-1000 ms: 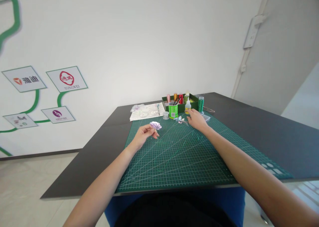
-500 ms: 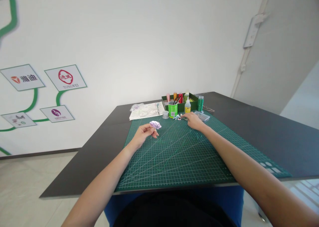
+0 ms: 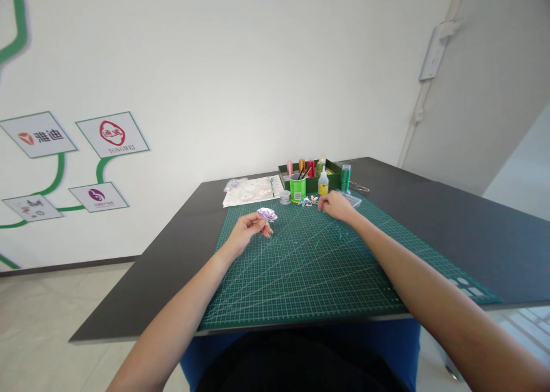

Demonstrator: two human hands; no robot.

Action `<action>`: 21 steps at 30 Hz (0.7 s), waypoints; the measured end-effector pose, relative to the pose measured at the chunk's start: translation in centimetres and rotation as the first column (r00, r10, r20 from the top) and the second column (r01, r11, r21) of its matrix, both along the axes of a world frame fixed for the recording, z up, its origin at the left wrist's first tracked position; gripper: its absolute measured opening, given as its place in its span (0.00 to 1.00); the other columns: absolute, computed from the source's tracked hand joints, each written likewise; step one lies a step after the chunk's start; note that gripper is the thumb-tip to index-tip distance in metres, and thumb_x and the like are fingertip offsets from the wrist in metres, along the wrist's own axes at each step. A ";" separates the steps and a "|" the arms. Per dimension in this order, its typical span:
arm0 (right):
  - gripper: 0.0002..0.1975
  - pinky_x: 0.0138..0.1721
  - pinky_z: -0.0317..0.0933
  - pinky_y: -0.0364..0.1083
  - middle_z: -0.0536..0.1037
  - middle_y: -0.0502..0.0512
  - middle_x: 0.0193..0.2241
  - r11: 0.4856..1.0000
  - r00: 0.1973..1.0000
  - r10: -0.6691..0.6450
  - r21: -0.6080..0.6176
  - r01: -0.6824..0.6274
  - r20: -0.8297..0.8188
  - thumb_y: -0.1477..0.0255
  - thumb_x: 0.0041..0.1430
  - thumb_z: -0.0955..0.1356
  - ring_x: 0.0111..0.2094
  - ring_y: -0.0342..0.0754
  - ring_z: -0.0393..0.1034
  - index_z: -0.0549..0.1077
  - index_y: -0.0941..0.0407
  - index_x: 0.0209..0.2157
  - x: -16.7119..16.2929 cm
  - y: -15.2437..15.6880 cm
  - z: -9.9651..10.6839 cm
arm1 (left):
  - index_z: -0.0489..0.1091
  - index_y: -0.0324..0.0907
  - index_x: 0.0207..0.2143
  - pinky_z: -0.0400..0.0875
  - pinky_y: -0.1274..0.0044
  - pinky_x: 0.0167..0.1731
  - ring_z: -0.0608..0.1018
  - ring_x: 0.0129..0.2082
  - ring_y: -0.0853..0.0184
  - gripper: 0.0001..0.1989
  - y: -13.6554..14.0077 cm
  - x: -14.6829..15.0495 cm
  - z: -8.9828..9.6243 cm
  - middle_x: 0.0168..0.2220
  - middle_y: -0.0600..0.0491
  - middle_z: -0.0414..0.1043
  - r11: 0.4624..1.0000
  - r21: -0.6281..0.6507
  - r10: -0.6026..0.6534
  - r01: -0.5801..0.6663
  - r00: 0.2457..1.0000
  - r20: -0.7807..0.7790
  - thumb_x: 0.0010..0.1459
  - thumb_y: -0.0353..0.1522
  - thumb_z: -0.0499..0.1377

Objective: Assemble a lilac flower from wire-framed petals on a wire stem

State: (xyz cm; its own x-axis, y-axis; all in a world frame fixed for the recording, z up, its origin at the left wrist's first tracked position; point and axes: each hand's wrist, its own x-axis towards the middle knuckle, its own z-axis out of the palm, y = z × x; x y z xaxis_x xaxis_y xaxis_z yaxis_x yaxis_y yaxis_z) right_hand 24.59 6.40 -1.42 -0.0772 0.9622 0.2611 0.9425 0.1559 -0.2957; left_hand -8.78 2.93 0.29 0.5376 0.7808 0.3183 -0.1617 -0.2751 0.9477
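My left hand (image 3: 251,227) pinches a pale purple and white artificial flower (image 3: 267,214) from below, its petals facing up above the green cutting mat (image 3: 296,271). Farther right, my right hand (image 3: 337,205) is low over the mat with its fingers curled together and pointing down. Whatever they may hold is too small or hidden to make out. Just left of those fingertips lie several small pale blue and white petal-like pieces (image 3: 307,202). A flat clear plastic case (image 3: 354,199) is partly covered by the right hand.
Behind the hands stand a green can (image 3: 298,189) with dark-handled tools, a small white tub (image 3: 285,197), a glue bottle (image 3: 323,183), a green thread spool (image 3: 345,178) and a dark green box (image 3: 282,177) of spools. White sheets (image 3: 247,195) lie left; scissors (image 3: 360,187) lie right.
My right hand has drawn back slightly to the right from the petal-like pieces, and its fingers have curled in. The left hand keeps the flower nearly still.
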 end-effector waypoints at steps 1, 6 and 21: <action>0.17 0.43 0.63 0.44 0.82 0.57 0.33 1.000 1.000 0.006 0.022 -0.006 -0.004 0.81 0.55 0.61 0.39 0.50 0.74 0.82 0.59 0.35 -0.1 0.0 -0.1 | 0.74 0.35 0.31 0.71 0.74 0.32 0.76 0.24 0.68 0.16 0.0 0.0 0.0 0.27 0.48 0.76 1.000 -0.001 -0.002 0.002 1.000 0.002 0.54 0.41 0.66; 0.22 0.58 0.58 0.51 0.79 0.58 0.49 0.946 0.954 0.300 0.135 -0.295 -0.014 0.83 0.58 0.61 0.53 0.52 0.69 0.78 0.57 0.49 -2.1 0.0 -1.7 | 0.74 0.35 0.31 0.71 0.75 0.32 0.76 0.24 0.68 0.16 0.0 0.0 0.0 0.27 0.48 0.77 1.000 0.006 0.000 0.000 1.000 -0.004 0.55 0.41 0.66; 0.25 0.68 0.40 0.59 0.62 0.52 0.65 0.730 0.749 0.633 -0.172 -0.662 -0.198 0.61 0.70 0.58 0.67 0.56 0.50 0.63 0.50 0.65 -8.1 -2.9 -1.5 | 0.73 0.35 0.29 0.70 0.76 0.31 0.76 0.24 0.68 0.16 -0.2 -0.3 1.3 0.24 0.50 0.75 0.998 0.041 0.044 -0.047 0.998 0.051 0.53 0.41 0.67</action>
State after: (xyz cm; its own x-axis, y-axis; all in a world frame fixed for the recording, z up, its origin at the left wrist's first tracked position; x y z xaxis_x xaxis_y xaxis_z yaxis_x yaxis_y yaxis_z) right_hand 16.46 3.52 -2.96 -0.6853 0.7211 0.1019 0.5920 0.6331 -0.4987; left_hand -9.09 2.77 1.57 0.4845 0.7895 0.3767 -0.1949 -0.3224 0.9263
